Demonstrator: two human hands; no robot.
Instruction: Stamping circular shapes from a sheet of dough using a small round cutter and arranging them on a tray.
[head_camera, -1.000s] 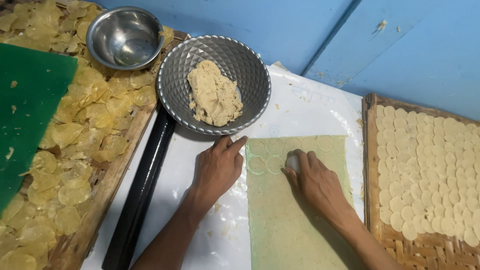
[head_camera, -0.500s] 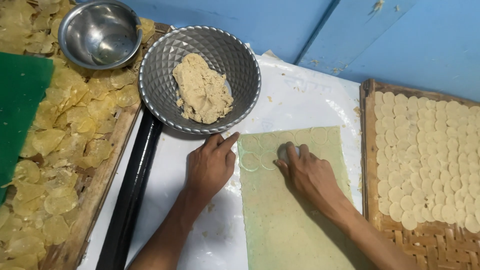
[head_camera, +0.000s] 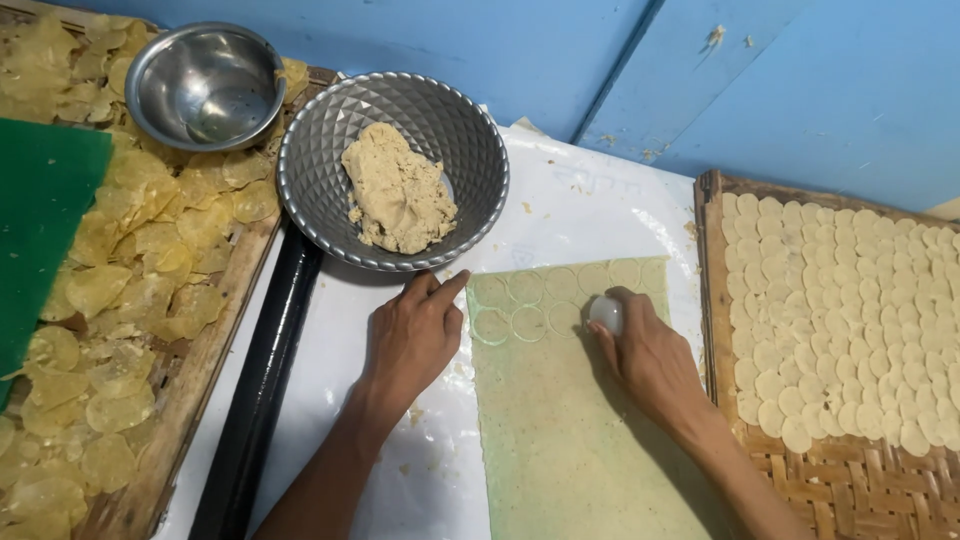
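A thin, pale green-beige sheet of rolled dough (head_camera: 570, 440) lies on a white plastic cover (head_camera: 590, 205). Several round cuts mark its top edge. My right hand (head_camera: 645, 360) grips a small white round cutter (head_camera: 605, 313) and presses it onto the sheet near the top right. My left hand (head_camera: 415, 335) rests flat with spread fingers on the cover, its fingertips touching the sheet's top left corner.
A faceted grey bowl (head_camera: 310, 200) with a lump of dough (head_camera: 398, 190) stands behind my hands. A black rolling pin (head_camera: 262, 380) lies at left. A woven tray (head_camera: 850, 480) of raw dough discs sits right; a tray of dried chips (head_camera: 120, 300), steel bowl (head_camera: 205, 85) and green mat (head_camera: 40, 220) sit left.
My right hand has moved the cutter a little to the right along the top of the sheet, leaving more round cuts. The left hand keeps its place at the sheet's corner.
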